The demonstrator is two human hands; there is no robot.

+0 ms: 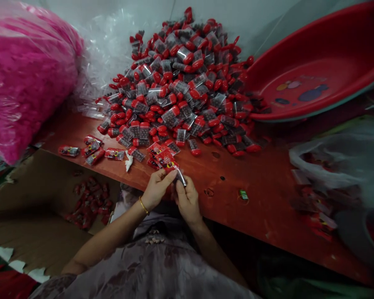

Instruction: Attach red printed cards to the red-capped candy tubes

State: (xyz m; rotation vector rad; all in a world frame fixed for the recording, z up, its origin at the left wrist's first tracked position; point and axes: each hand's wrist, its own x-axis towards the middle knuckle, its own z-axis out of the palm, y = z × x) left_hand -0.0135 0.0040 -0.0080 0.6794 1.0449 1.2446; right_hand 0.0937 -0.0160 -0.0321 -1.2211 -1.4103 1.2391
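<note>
Both hands meet at the table's front edge around one small clear plastic container (181, 178) with dark contents. My left hand (156, 189), a gold bangle at its wrist, pinches it from the left with the thumb on top. My right hand (188, 200) closes on its lower end, fingers bent. Just beyond the left fingertips lie red printed wrappers (162, 157); whether one touches the container is unclear. Behind them rises a big heap of red-capped clear containers (177, 91). Several containers in red printed wrap (95, 150) lie to the left, beside a scrap of white tissue (129, 161).
A bag of pink pieces (28, 74) and clear plastic parts (107, 50) stand at the left. A red basin (302, 62) leans at the right above a plastic bag (333, 162). Below the table's left edge, a cardboard box (28, 199) holds red items. A small green object (243, 194) lies on the table.
</note>
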